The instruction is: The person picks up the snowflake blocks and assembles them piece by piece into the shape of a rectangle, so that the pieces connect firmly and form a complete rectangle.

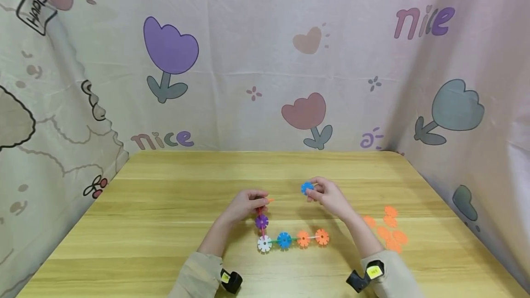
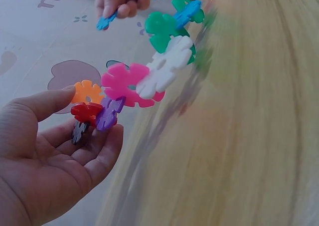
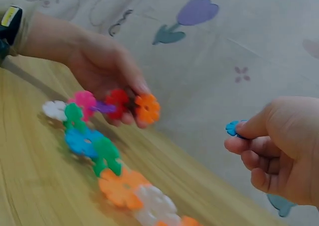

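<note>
My left hand (image 1: 247, 204) holds one end of a bent chain of notched plastic snowflake discs. At that end, the left wrist view shows an orange disc (image 2: 85, 89) by the thumb, then a black disc (image 2: 79, 132) and a red disc (image 2: 85, 112) over the fingers. A purple disc (image 2: 110, 114) and a pink disc (image 2: 122, 84) follow, leading to the white corner disc (image 1: 264, 243). From there the chain runs right through green, blue (image 1: 284, 240) and orange discs (image 1: 303, 238). My right hand (image 1: 329, 197) pinches a separate blue disc (image 1: 306, 188) between thumb and fingers, apart from the chain.
Several loose orange discs (image 1: 384, 232) lie on the wooden table (image 1: 174, 224), right of my right forearm. A patterned curtain (image 1: 232, 59) hangs behind the table and along both sides. Each sleeve carries a black wrist camera (image 1: 233, 282).
</note>
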`<action>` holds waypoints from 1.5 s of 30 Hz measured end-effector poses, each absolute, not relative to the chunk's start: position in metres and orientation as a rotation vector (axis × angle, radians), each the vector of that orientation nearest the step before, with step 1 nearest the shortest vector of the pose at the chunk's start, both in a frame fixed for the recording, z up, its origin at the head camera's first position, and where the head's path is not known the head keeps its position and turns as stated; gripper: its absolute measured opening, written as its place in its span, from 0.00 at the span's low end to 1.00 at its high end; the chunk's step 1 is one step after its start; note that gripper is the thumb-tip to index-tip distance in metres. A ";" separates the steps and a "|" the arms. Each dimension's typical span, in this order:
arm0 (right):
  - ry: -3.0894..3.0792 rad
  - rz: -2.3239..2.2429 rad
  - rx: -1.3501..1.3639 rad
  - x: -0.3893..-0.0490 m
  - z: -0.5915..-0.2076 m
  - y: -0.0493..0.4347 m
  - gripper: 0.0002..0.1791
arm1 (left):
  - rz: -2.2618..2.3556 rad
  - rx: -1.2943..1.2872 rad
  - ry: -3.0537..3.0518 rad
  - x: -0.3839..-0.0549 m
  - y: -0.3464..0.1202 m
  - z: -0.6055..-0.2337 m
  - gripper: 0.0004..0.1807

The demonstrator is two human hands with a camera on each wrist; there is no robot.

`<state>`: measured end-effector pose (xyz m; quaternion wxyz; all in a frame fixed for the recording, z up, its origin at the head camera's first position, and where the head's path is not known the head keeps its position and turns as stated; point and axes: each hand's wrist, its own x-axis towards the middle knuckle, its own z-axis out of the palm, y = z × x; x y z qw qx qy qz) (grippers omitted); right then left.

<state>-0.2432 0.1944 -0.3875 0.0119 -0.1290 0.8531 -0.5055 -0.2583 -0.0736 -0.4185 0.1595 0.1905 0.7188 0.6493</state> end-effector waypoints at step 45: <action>2.413 -1.684 -0.485 -0.245 -0.411 0.128 0.13 | 1.827 0.496 2.044 -0.257 -0.073 -0.413 0.19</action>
